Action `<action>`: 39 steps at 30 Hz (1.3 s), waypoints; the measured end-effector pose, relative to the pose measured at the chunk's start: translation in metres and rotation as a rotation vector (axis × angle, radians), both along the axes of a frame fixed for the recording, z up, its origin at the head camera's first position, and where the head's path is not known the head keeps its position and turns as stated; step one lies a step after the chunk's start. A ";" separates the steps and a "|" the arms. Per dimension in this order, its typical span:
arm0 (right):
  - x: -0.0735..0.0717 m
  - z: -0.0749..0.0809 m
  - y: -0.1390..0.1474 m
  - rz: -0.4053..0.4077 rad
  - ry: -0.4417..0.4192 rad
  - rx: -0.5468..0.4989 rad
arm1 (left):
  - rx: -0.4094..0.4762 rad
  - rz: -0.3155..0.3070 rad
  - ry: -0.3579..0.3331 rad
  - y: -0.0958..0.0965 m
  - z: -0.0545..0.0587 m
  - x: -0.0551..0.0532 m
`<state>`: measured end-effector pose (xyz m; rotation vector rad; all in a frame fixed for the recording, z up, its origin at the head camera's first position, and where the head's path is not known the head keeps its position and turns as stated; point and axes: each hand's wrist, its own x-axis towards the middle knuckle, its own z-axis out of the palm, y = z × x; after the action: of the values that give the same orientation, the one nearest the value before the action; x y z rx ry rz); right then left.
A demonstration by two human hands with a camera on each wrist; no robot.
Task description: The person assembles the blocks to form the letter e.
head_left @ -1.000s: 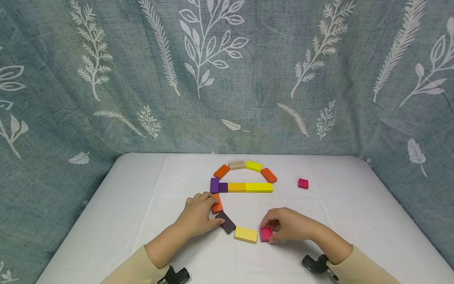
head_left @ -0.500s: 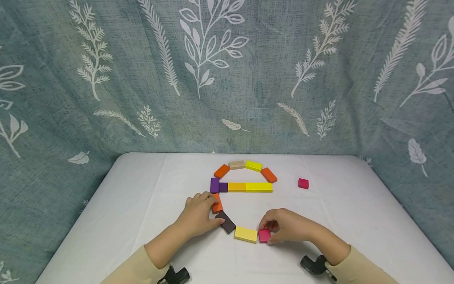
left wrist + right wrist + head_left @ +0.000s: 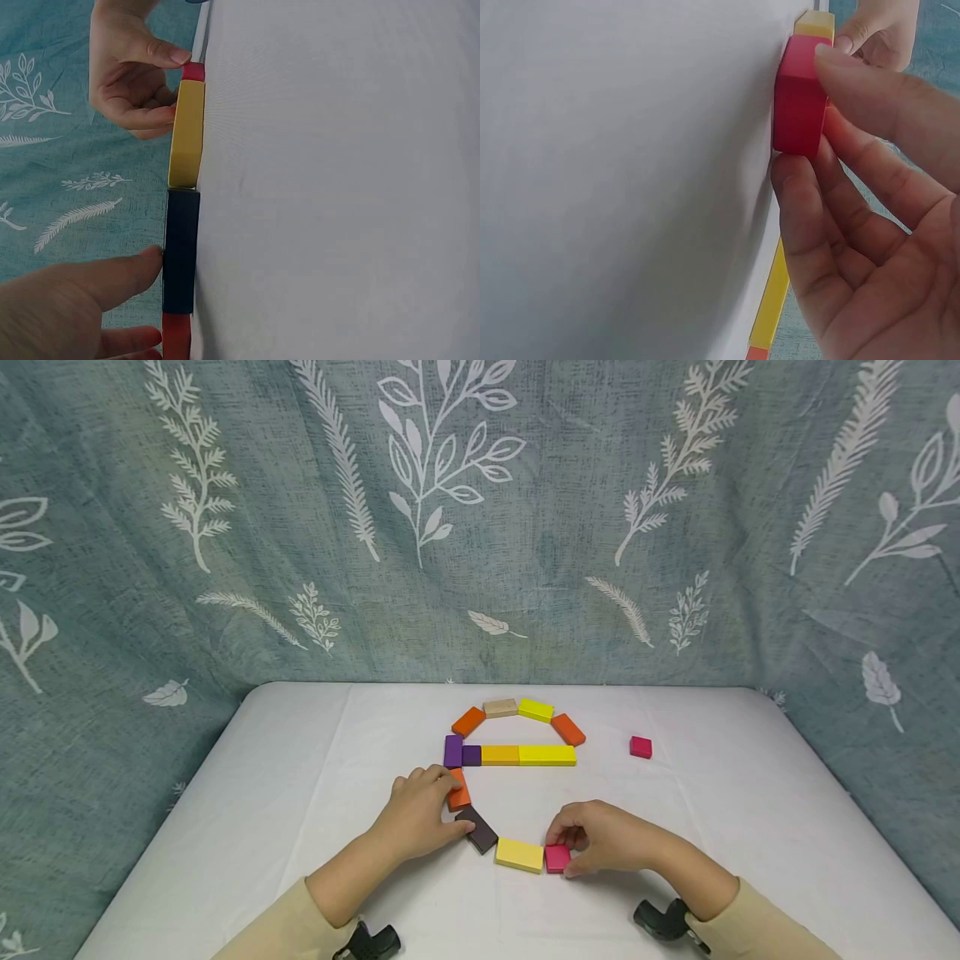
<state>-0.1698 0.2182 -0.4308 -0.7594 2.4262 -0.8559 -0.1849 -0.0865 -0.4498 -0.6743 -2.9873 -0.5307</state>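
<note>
Between thumb and fingers, my right hand (image 3: 611,835) pinches a small red block (image 3: 557,859) lying flat at the right end of a yellow block (image 3: 519,855). The right wrist view shows the thumb on one side of the red block (image 3: 801,101) and fingertips on the opposite side. My left hand (image 3: 420,814) rests against the curve's left side. Its thumb touches a dark block (image 3: 477,830), and its fingers lie on an orange block (image 3: 459,789), partly covering it. In the left wrist view the dark block (image 3: 181,251) meets the yellow one (image 3: 187,135) end to end.
Several more blocks form an arch above, including a tan block (image 3: 500,708) and an orange block (image 3: 568,729). A purple block (image 3: 453,751) begins a straight row ending in a yellow block (image 3: 547,756). Another red block (image 3: 641,747) lies apart on the white table (image 3: 720,827).
My right hand has slid the red block slightly left and toward me, narrowing its gap to the yellow block. My left hand has stayed in place.
</note>
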 end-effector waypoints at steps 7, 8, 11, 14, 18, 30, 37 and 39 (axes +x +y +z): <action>0.000 0.001 0.000 -0.004 -0.002 0.000 | -0.002 0.005 -0.004 0.000 0.001 0.000; 0.000 0.002 0.000 -0.004 -0.002 0.000 | -0.002 0.006 -0.005 0.000 0.000 0.000; -0.001 0.006 0.004 -0.007 0.020 -0.006 | -0.002 0.007 -0.007 0.000 0.000 0.000; -0.005 0.012 0.012 -0.021 0.081 -0.003 | 0.000 0.006 -0.006 0.000 -0.001 -0.001; -0.012 0.024 0.028 -0.078 0.170 0.007 | -0.001 0.005 -0.002 0.000 -0.002 -0.001; -0.041 0.041 0.090 -0.346 0.291 0.010 | -0.008 0.010 -0.004 0.000 -0.003 -0.001; -0.064 0.027 0.111 -0.436 0.262 0.059 | -0.009 0.007 -0.005 0.001 -0.003 -0.001; -0.069 0.023 0.114 -0.448 0.253 0.074 | -0.009 0.008 -0.006 0.001 -0.002 -0.001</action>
<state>-0.2392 0.3325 -0.4074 -0.3102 2.8973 -0.8645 -0.1859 -0.0856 -0.4519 -0.6625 -2.9983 -0.5201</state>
